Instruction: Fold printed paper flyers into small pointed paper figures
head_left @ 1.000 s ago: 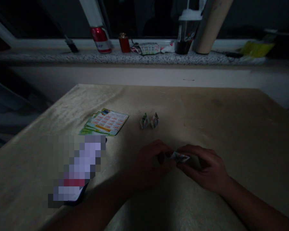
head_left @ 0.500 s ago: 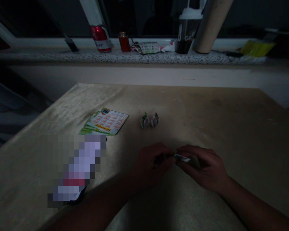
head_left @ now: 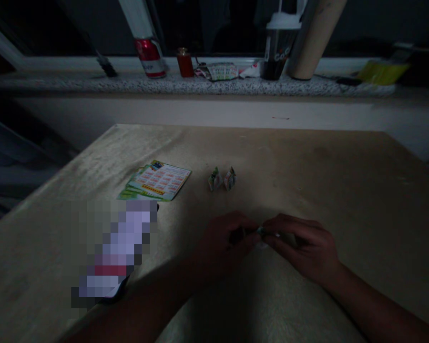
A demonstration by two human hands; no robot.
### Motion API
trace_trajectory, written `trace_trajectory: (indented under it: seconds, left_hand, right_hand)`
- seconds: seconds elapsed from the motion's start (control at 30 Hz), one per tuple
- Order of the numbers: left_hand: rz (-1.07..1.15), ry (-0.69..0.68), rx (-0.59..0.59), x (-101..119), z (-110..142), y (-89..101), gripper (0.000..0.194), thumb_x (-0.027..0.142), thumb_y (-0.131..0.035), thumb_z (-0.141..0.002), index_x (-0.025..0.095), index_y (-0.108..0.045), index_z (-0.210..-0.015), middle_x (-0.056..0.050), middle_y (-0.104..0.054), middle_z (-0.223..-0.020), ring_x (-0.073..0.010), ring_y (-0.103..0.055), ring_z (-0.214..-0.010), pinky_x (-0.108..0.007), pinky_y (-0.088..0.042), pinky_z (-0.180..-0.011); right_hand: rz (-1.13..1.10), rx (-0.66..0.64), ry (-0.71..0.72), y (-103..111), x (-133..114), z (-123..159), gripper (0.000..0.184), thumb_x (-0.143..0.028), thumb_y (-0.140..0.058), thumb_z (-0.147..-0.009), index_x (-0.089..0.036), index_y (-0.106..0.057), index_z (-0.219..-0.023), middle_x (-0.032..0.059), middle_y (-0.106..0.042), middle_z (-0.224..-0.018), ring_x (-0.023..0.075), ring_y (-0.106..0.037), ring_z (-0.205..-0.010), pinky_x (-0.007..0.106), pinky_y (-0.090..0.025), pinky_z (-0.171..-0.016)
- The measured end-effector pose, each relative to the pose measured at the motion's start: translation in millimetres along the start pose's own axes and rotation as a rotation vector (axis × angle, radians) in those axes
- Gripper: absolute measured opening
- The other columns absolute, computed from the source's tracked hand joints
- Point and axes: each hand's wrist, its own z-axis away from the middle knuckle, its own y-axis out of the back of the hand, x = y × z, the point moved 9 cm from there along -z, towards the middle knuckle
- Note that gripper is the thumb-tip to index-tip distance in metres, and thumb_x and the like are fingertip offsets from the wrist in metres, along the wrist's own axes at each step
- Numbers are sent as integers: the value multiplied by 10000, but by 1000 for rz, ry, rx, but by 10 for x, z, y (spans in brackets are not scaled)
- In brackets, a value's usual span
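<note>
My left hand [head_left: 224,240] and my right hand [head_left: 303,247] meet at the near middle of the tan table [head_left: 321,186]. Both pinch a small folded printed paper [head_left: 262,232], which shows only as a sliver between the fingertips. Two small folded paper pieces [head_left: 222,178] stand on the table just beyond my hands. A stack of printed cards [head_left: 156,181] lies flat to the left of them.
A blurred-out flat object [head_left: 112,250] lies at the near left by my left forearm. On the stone sill behind stand a red can [head_left: 150,58], a small red jar [head_left: 185,62], a dark lidded cup [head_left: 278,47] and a cardboard tube [head_left: 313,38].
My fingers have closed further over the small folded paper, so less of it shows. Both hands stay in the same spot.
</note>
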Motion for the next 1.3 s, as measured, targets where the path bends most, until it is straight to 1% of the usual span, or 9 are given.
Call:
trace_trajectory:
  seconds: [0.13, 0.2, 0.37, 0.57, 0.8, 0.93, 1.03, 1.2, 1.3]
  left_hand:
    - [214, 154, -35, -145, 5, -48, 215, 335, -655, -900, 132, -724, -906, -15, -648, -738, -120, -558, -656, -230, -416, -610]
    - [258, 187, -45, -178, 5, -57, 216, 334, -653, -896, 128, -718, -887, -17, -646, -736, -124, -565, -668, -239, -427, -630]
    - [174, 156, -47, -153, -11, -40, 208, 325, -656, -884, 132, -708, -828, -9, -609, -712, -127, -538, -657, -248, -408, -618]
    - [107, 147, -66, -106, -13, -68, 200, 308, -594, -911, 142, -675, -832, 2, -592, -716, -125, -522, -661, -243, -402, -619]
    - [64, 168, -82, -120, 0, -88, 218, 322, -562, -936, 155, -621, -808, 24, -535, -699, -119, -486, -650, -236, -376, -602]
    - [91, 195, -95, -158, 8, -115, 233, 327, -540, -956, 158, -591, -803, 35, -508, -685, -111, -466, -634, -233, -369, -597]
    - [110, 206, -92, -163, 5, -122, 225, 324, -552, -950, 154, -600, -813, 31, -521, -695, -111, -476, -637, -233, -374, -598]
    - [107, 212, -72, -130, -8, -99, 211, 309, -571, -916, 141, -619, -797, 22, -541, -685, -115, -491, -630, -239, -379, -590]
    - [85, 187, -65, -107, -9, -88, 235, 332, -584, -914, 135, -637, -798, 13, -557, -685, -119, -501, -636, -240, -381, -591]
  right_hand:
    - [-50, -44, -6, -30, 0, -4, 171, -65, -735, -854, -180, -741, -982, 60, -779, -840, 163, -743, -715, 265, -598, -631]
    - [-52, -58, -6, -39, -9, -7, 158, -69, -736, -853, -174, -742, -971, 66, -777, -832, 167, -742, -710, 272, -596, -624]
    - [-70, -70, -20, -53, -14, -11, 134, -86, -720, -861, -186, -744, -947, 57, -770, -798, 169, -733, -676, 282, -585, -598]
    - [-40, -67, -68, -47, 25, 0, 102, -103, -720, -851, -194, -739, -893, 50, -778, -768, 166, -728, -628, 277, -570, -571]
    - [-57, -66, -84, -50, 40, -10, 91, -99, -714, -843, -190, -719, -843, 39, -767, -725, 146, -712, -591, 247, -549, -542]
    - [-103, -65, -118, -63, 73, 4, 105, -93, -706, -847, -190, -702, -809, 43, -782, -753, 154, -736, -632, 246, -561, -565]
    - [-95, -72, -146, -71, 98, 14, 101, -102, -704, -851, -188, -706, -796, 48, -789, -763, 160, -745, -648, 251, -569, -580]
    - [-80, -51, -153, -47, 103, 10, 92, -124, -703, -851, -187, -702, -783, 52, -788, -754, 162, -736, -618, 250, -557, -547]
    - [-85, -49, -159, -46, 102, 9, 89, -129, -702, -853, -190, -692, -788, 55, -785, -753, 164, -732, -615, 256, -555, -547]
